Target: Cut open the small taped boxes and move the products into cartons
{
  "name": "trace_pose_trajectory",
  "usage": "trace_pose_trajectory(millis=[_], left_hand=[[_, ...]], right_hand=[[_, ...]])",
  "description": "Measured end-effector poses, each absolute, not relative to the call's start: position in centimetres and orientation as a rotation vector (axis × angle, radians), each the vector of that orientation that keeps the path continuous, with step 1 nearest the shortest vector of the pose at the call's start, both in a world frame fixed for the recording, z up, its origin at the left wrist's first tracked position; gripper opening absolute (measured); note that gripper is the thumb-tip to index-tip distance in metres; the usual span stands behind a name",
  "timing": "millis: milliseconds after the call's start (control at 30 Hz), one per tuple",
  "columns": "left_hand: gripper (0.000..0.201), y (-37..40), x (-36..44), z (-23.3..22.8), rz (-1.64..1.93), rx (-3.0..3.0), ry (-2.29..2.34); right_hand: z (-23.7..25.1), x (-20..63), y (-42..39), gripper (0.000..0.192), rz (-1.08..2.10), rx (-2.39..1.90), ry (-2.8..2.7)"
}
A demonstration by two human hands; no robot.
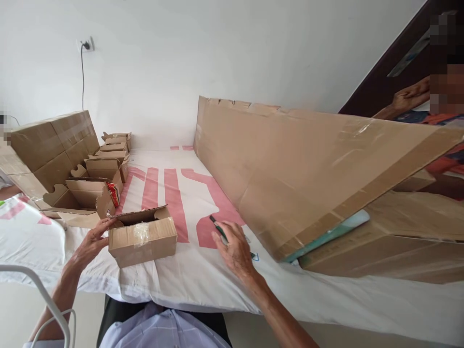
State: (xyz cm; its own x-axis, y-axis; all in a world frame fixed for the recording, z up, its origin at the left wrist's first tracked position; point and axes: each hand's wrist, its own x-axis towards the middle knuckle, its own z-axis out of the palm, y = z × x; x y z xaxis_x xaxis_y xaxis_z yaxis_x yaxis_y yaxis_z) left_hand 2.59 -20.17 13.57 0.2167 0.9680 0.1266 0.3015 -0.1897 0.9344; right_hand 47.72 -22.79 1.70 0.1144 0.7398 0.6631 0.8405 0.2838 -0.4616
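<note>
Near the front edge of the surface, the open box, touched by the left hand, its grip impossible to judge, could slide off if tugged nearer, while the right hand clamps a slim tool.

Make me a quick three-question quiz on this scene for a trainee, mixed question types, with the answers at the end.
1. Short answer: What does the right hand hold?
2. True or false: The left hand is touching the large cardboard panel.
3. Multiple choice: What colour are the broad shapes on the white cloth?
A) green
B) reddish pink
C) black

Key:
1. A slim dark pen-like tool; its exact type is hard to tell.
2. False; it touches the small taped box in front of the person.
3. B
</note>
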Motion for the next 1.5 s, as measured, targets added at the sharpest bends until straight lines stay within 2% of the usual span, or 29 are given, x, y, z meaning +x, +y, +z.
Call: trace_pose_trajectory(millis=[133, 267, 533, 867, 1067, 1167, 1300, 1433, 1500], left_hand=[[0.056, -20.4, 2.6, 13.6, 1.009, 1.654, 1.194], [0.056, -20.5, 2.6, 13.2, 1.016, 1.643, 1.188], [0.051, -20.4, 2.6, 13.2, 0.959, 1.679, 1.148], [0.043, -20.0, 2.1, 13.4, 0.967, 1.757, 1.183], [0.037, -20.5, 2.5, 13.9, 0.942, 1.806, 1.196], [0.037, -20.7, 2.8, 14.2, 0.942, 1.795, 1.183], [0.037, -20.6, 2.8, 14.0, 0.971, 1.796, 1.174], [0.036, -20.5, 2.7, 13.8, 0.969, 1.791, 1.172], [0.035, -20.5, 2.6, 13.8, 0.953, 1.785, 1.17]], right_hand=[[6.2, 41.6, -22.5, 0.026, 0.045, -1.125, -1.739], [8.9, 37.6, -21.9, 0.027, 0.101, -0.984, -1.852], [10.3, 36.3, -19.9, 0.037, 0.094, -0.987, -2.142], [9.2, 33.7, -20.7, 0.028, 0.049, -1.041, -2.044], [14.0, 34.0, -20.6, 0.028, -0.118, -1.062, -2.051], [16.6, 34.2, -18.5, 0.029, 0.084, -1.014, -2.219], [17.5, 33.6, -16.0, 0.013, 0.447, -0.942, -2.371], [16.6, 32.9, -15.2, 0.023, 0.578, -0.883, -2.295], [16.3, 32.8, -15.1, 0.022, 0.594, -0.883, -2.246]])
